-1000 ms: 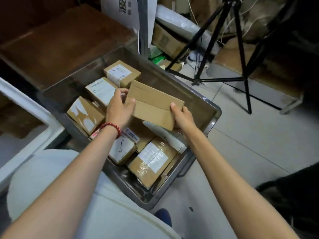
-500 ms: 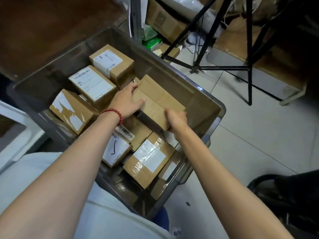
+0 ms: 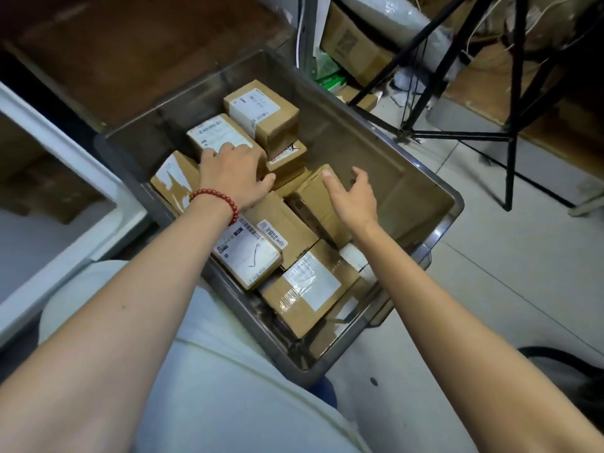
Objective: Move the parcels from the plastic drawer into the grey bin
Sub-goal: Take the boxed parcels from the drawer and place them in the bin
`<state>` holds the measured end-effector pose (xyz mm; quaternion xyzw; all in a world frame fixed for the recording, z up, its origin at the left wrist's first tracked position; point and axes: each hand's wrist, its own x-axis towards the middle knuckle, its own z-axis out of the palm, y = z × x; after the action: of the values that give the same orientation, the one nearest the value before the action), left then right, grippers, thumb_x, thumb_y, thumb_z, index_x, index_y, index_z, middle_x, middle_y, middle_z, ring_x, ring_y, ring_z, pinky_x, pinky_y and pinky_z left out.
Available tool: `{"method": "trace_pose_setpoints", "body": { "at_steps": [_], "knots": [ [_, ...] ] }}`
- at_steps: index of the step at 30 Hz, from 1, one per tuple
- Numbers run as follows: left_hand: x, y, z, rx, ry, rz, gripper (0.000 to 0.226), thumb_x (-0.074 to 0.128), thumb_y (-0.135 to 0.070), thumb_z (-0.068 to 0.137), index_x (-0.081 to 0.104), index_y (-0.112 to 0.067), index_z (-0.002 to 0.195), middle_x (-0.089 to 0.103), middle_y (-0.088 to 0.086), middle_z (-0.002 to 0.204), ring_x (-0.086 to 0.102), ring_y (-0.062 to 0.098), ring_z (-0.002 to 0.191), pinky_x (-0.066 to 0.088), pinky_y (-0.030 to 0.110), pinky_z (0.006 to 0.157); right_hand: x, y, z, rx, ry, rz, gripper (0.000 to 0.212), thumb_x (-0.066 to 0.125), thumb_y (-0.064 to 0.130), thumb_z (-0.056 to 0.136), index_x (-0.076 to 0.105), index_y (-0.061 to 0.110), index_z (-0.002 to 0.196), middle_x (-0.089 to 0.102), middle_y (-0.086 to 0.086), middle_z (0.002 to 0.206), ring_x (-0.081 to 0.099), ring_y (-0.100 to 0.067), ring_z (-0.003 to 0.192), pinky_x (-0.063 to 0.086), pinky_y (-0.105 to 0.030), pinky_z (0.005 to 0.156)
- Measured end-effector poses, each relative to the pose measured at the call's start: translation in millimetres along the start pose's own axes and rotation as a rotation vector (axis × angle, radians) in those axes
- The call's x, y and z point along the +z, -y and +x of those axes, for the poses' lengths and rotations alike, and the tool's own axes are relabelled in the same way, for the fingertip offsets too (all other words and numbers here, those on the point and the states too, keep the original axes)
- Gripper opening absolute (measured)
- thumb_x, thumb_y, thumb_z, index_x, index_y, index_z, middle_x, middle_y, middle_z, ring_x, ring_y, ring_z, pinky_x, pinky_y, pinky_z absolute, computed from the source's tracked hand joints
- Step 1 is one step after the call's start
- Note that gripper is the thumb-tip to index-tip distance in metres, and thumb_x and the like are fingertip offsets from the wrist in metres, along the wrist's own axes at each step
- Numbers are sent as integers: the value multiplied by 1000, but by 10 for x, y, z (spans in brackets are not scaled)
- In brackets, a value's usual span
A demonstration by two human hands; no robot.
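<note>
Over the grey bin's [image 3: 359, 125] middle, right hand [image 3: 351, 197] open above plain parcel [image 3: 313, 204]; left hand [image 3: 235, 174] flat on labelled parcel [image 3: 215, 132], nearer the plastic drawer [image 3: 75, 158] leftward.

Inside the grey bin [image 3: 359, 125], only the far right corner lies bare; cardboard parcels [image 3: 304, 289] crowd the rest. A black tripod [image 3: 514, 93] stands just beyond the bin's right rim.
</note>
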<state>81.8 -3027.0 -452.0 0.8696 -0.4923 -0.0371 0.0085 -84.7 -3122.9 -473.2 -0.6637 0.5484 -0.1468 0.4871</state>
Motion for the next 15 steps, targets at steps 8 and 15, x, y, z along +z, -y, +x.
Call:
{"method": "trace_pose_setpoints", "body": {
  "at_steps": [8,15],
  "knots": [
    [-301,485,-690,-180,-43,38,44,47,-51,92,57,-24,125,65,6,115,57,30,109,44,43,87,339,256,-351,-202,135,-170,64,51,53,93,39,15,143,43,-6,146,40,-23,134,35,-39,108],
    [-555,973,-1522,-393,-79,0,43,47,-51,92,55,-27,127,64,4,119,55,30,114,42,42,91,781,652,-893,-482,265,-399,65,54,61,87,44,24,139,49,-3,141,52,-25,124,49,-50,98]
  ]
}}
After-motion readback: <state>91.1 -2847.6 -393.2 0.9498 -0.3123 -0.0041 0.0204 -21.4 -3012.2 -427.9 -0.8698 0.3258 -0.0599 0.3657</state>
